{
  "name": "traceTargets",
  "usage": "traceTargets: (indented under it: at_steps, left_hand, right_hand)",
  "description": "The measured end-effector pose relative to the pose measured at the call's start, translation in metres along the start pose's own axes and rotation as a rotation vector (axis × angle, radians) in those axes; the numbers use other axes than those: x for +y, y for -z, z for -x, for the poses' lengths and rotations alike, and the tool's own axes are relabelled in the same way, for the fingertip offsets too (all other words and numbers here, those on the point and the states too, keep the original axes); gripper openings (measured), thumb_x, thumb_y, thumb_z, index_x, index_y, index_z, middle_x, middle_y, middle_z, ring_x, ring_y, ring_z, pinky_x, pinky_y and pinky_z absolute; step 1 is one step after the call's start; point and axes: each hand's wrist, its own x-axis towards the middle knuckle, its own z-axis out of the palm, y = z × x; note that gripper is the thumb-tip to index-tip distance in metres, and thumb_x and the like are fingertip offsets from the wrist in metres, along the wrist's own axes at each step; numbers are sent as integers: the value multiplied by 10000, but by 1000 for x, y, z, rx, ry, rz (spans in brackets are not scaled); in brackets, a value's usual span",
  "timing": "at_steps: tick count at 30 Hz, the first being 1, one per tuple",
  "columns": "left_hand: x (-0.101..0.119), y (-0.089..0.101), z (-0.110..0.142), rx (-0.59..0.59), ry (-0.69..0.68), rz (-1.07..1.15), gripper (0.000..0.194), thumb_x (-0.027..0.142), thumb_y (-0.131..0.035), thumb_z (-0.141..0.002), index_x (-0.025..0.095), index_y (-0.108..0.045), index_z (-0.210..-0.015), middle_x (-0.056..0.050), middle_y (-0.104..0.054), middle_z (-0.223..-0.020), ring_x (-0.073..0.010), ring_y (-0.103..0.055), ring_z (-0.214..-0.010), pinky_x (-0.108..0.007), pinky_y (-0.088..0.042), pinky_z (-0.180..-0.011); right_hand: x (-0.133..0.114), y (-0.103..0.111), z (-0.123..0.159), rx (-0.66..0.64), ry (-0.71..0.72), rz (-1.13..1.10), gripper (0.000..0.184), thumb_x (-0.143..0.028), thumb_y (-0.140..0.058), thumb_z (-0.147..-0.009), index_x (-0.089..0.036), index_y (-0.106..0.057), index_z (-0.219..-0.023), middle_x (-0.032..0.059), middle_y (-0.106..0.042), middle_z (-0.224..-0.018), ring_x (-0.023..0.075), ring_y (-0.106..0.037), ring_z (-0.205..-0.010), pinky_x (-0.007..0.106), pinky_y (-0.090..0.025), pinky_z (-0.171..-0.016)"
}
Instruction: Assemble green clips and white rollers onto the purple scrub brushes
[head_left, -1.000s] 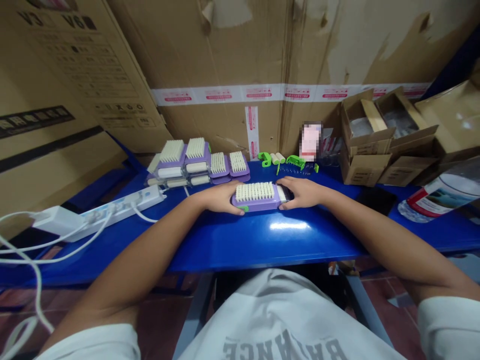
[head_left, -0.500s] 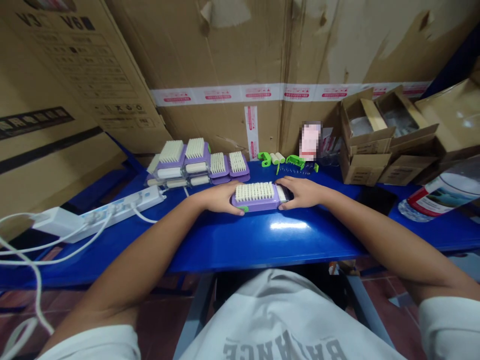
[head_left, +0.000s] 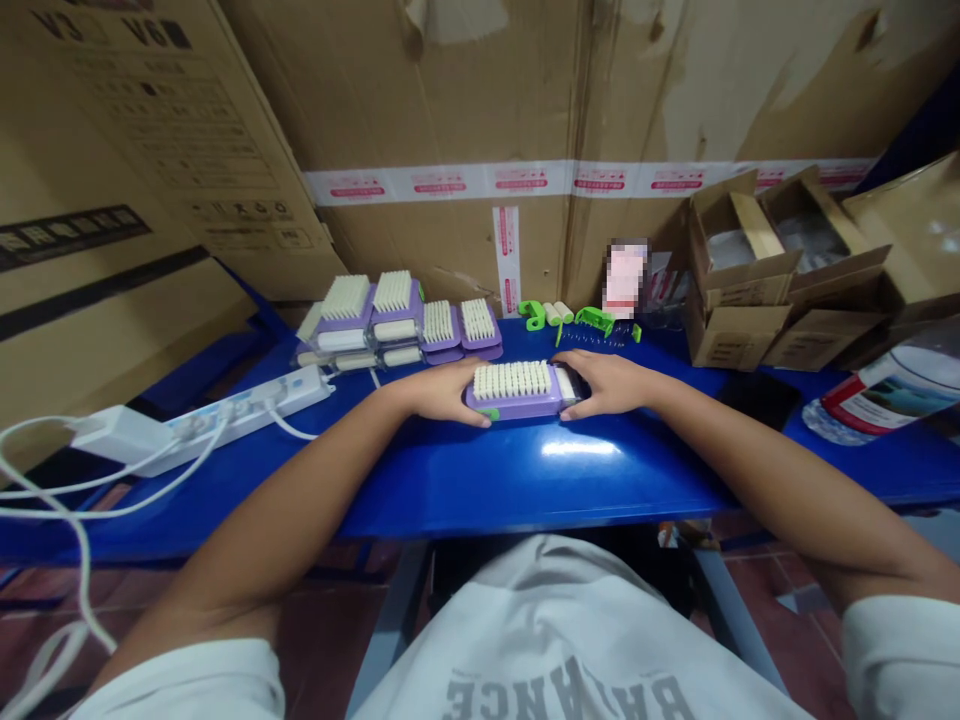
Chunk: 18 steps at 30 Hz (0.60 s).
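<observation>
Holding a purple brush (head_left: 517, 402) crosswise
Left hand (head_left: 448, 391) and right hand (head_left: 606, 383) curl round opposite ends of its long axis

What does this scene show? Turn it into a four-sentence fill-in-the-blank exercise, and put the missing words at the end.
1. The left hand and the right hand hold a purple, oblong brush whose cream bristles point ____.
2. A long, white plastic power strip lies toward the ____ end of the glossy blue table.
3. The small, curved plastic parts beyond the brush are bright ____.
4. The open brown boxes at the right are made of ____.

Missing words: up; left; green; cardboard.
</observation>
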Motion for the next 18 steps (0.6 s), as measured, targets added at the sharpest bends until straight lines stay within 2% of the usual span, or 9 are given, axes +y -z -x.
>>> traceTargets:
  at_steps: [7, 18]
  left_hand:
    - [-2, -1, 0, 7, -7, -6, 934, 663, -842, -735, 231, -537, -1504, -132, -620, -1524, -361, -617, -1395, -438, -486, -1196]
    - [-3, -2, 0, 8, -13, 7, 927, 663, -845, -734, 228, -549, -1497, -140, -643, -1484, -366, -623, -1387, -438, -506, -1166]
  right_hand:
    - [-4, 2, 0, 11, -11, -17, 966, -742, -782, -792, -153, -551, -1522, 215, -655, -1455, 418, -690, -1265, 549, -576, -1036]
    - [-7, -4, -4, 11, -5, -17, 910, -703, -793, -807, -124, -573, -1475, 231, -677, -1414, 418, -693, -1262, 544, -577, -1031]
